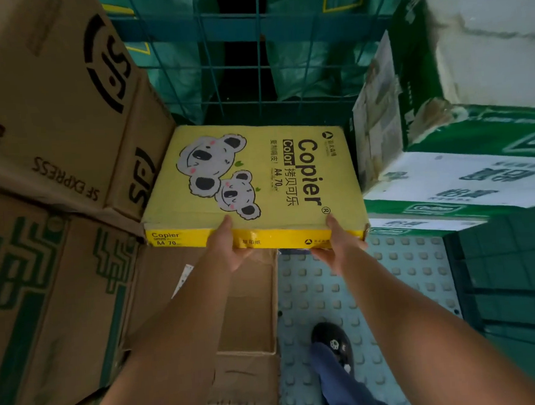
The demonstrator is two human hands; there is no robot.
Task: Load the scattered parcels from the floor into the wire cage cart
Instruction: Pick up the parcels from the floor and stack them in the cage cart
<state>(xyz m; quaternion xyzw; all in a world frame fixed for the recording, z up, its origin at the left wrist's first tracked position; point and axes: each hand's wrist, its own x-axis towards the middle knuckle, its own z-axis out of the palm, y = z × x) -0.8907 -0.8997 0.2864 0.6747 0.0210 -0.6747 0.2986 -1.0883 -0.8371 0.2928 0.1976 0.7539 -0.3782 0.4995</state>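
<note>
both hands (231, 248) (341, 244) grip yellow copier box's (258, 177) near edge

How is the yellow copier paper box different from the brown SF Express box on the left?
The yellow copier paper box is flat and thin; the SF Express box is tall and bulky. The yellow box shows cartoon koalas; the brown one carries a black logo. The left hand and right hand hold the yellow box; the brown one sits stacked, untouched. Both look like cardboard.

Both forearms outstretched, left hand (231, 248) and right hand (341, 244) apparently gripping
</note>
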